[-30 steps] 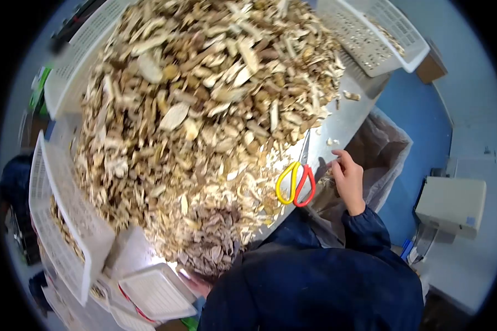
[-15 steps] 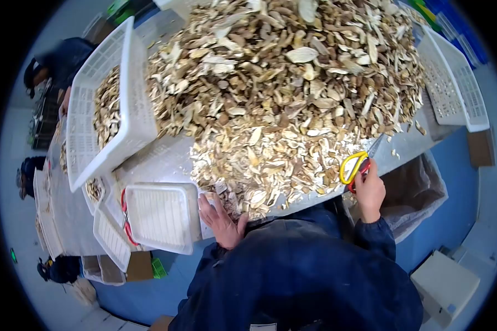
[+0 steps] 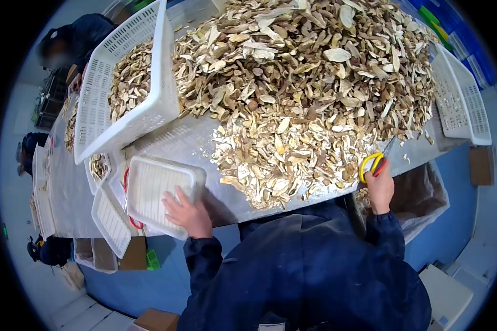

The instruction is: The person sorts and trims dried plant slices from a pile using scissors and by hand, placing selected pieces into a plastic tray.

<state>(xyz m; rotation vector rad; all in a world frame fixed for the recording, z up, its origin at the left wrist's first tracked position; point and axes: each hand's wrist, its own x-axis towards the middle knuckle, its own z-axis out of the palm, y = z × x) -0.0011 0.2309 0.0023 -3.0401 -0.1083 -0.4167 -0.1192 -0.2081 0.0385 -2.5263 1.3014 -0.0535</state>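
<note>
Over the right side of a shallow white tray (image 3: 154, 182) is my left hand (image 3: 192, 218), its fingers spread; whether it presses on the tray I cannot tell. My right hand (image 3: 380, 192) is closed around scissors (image 3: 365, 167) with yellow and red handles, at the table's front edge. Their blades point away from me, beside the sliced dried mushrooms. A big heap of these mushroom slices (image 3: 315, 71) covers the back of the metal table (image 3: 199, 132). Paler, smaller mushroom pieces (image 3: 292, 154) lie spread in front of it.
A white perforated basket (image 3: 168, 83) with slices stands at the left, another basket (image 3: 458, 105) at the right. Another white tray (image 3: 110, 220) and red-handled scissors (image 3: 135, 222) lie left. Below the right edge is a lined bin (image 3: 425, 193). A co-worker (image 3: 83, 38) bends at far left.
My left hand has moved left from the edge of the mushroom pieces onto the white tray. The right hand still holds the scissors in about the same place. The view has shifted slightly.
</note>
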